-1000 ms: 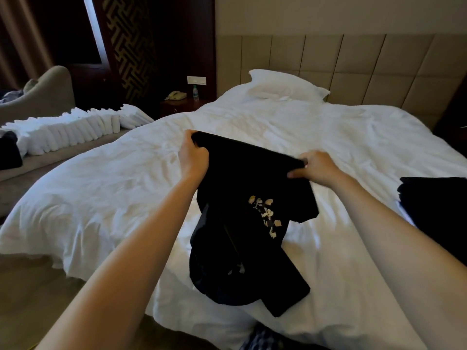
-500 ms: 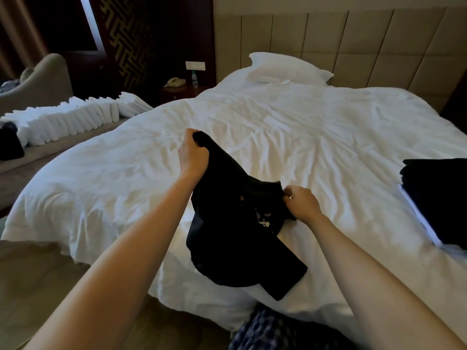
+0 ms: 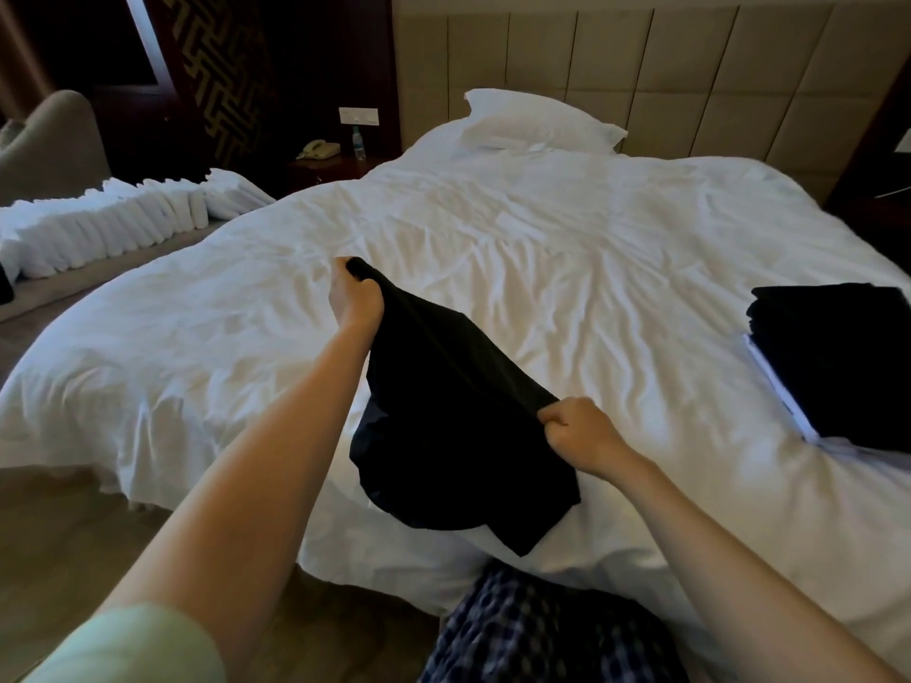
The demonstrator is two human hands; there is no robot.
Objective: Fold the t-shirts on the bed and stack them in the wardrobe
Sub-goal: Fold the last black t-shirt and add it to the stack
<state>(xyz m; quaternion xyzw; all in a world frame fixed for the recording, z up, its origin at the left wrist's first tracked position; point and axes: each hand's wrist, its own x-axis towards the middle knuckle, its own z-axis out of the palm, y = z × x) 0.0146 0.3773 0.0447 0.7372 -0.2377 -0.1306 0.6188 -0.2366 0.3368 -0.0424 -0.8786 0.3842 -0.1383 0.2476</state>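
Observation:
A black t-shirt (image 3: 453, 426) hangs over the near edge of the white bed (image 3: 567, 248), held up between both hands. My left hand (image 3: 355, 298) grips one top corner, raised above the sheet. Lower and nearer to me, my right hand (image 3: 581, 436) pinches the other end of the same edge. The shirt's printed side is hidden; only plain black cloth shows. At the bed's right edge lies a stack of folded black t-shirts (image 3: 838, 362). No wardrobe is in view.
A white pillow (image 3: 537, 123) lies at the headboard. Left of the bed, a row of folded white towels (image 3: 113, 229) sits on a sofa. A nightstand with a phone (image 3: 320, 150) and a bottle stands behind. Wooden floor runs along the bed's left side.
My right hand dropped and came toward me, slanting the held edge down to the right. The shirt's print has turned out of sight. The view shifted slightly downward.

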